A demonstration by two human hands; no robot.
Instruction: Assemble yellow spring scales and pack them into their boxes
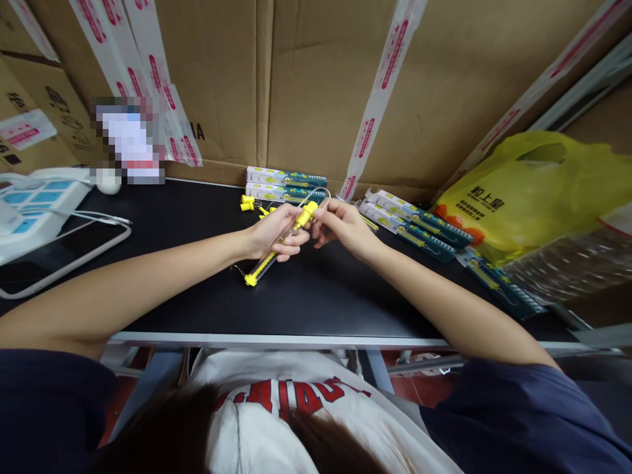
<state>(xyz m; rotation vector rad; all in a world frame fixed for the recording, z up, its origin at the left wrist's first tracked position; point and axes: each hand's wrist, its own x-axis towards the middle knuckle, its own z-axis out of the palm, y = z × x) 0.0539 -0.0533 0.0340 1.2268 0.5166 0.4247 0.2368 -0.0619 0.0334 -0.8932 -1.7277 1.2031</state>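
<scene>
My left hand [281, 230] is wrapped round a tubular spring scale [266, 263], a clear tube with yellow ends that slants down to the left. A small metal hook hangs by its lower end. At the upper end is a yellow cap [307, 212], with a curved wire hook [320, 189] arching above it. My right hand [340, 227] is closed beside the cap, its thumb and forefinger pinching the wire hook near its right end. Just behind my left hand lie small yellow parts [247, 203] on the black table [316, 303].
Two printed boxes [286, 176] lie along the back, and several more boxes [409, 227] are at the right. A yellow plastic bag [523, 191] stands there too. To the left are a phone [64, 253] and a white power strip [44, 204]. Cardboard [316, 85] walls the back.
</scene>
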